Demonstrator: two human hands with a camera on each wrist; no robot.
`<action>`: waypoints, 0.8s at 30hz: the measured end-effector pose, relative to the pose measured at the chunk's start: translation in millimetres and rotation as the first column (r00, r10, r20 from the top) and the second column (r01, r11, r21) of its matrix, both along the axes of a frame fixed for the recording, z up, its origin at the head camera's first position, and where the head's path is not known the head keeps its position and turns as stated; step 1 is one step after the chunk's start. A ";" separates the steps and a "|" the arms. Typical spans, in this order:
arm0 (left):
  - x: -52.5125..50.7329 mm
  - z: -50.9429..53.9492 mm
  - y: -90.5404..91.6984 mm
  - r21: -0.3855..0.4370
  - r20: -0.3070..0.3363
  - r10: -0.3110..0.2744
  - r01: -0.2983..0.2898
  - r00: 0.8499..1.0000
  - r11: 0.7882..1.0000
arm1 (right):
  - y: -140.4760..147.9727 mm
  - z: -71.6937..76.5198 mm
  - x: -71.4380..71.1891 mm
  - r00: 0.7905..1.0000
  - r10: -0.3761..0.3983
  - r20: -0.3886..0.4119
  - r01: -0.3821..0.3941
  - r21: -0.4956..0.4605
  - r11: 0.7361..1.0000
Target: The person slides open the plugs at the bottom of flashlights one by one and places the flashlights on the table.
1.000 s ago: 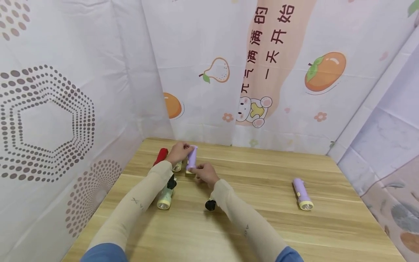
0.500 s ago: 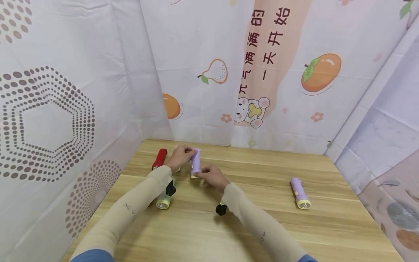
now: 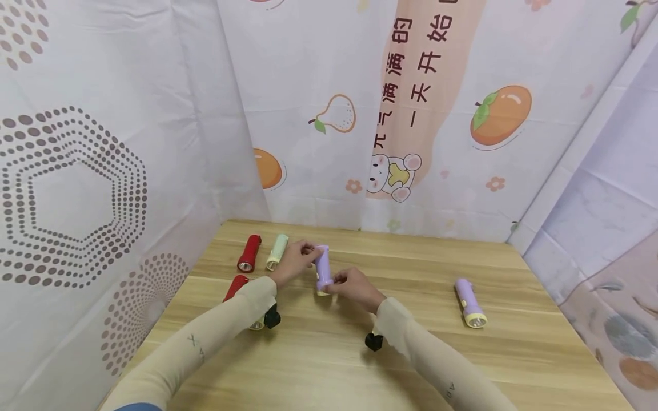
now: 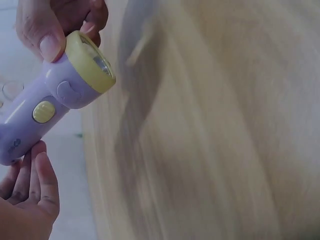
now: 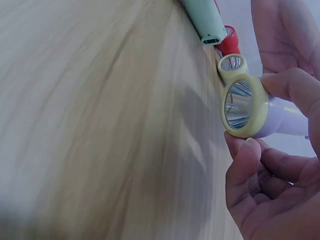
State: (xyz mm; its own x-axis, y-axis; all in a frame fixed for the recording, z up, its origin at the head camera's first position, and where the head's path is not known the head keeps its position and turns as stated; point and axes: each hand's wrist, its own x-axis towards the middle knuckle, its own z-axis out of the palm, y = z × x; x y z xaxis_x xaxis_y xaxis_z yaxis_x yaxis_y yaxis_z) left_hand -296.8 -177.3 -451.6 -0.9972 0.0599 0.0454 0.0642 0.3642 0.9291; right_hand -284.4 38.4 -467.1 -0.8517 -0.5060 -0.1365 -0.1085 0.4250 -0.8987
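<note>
Purple torch in 2 hands: probably light, hard, bit slippery; clear front might crack. Left hand pinches torch's tail, right hand torch's yellow rim. Best grip: torch's middle.

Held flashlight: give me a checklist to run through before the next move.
1. Left hand holds the tail of the held flashlight: ok.
2. Right hand pinches it at the lens end: ok.
3. It is lifted off the table: ok, the left wrist view shows it apart from its shadow.
4. Lens unlit: ok, no glow shows.
5. Front green flashlight in full view: not ok, the left arm covers most of it in the head view.
6. Left arm clear of the front red flashlight: cannot tell, they overlap in the head view.
</note>
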 end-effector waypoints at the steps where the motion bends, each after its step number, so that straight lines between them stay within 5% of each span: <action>1: 1.8 -0.9 2.4 0.006 0.003 -0.004 0.004 1.000 1.000 | 3.2 -0.8 0.7 1.000 0.004 -0.002 -0.004 0.006 1.000; 14: 30.4 -2.3 29.2 0.017 -0.005 -0.053 0.053 0.999 0.998 | 32.0 -2.6 22.7 0.997 0.060 -0.050 -0.059 0.035 0.998; 24: 51.0 -3.7 51.8 0.045 -0.016 -0.123 0.124 0.992 0.991 | 56.6 -5.9 41.1 0.997 0.077 -0.010 -0.077 0.041 0.996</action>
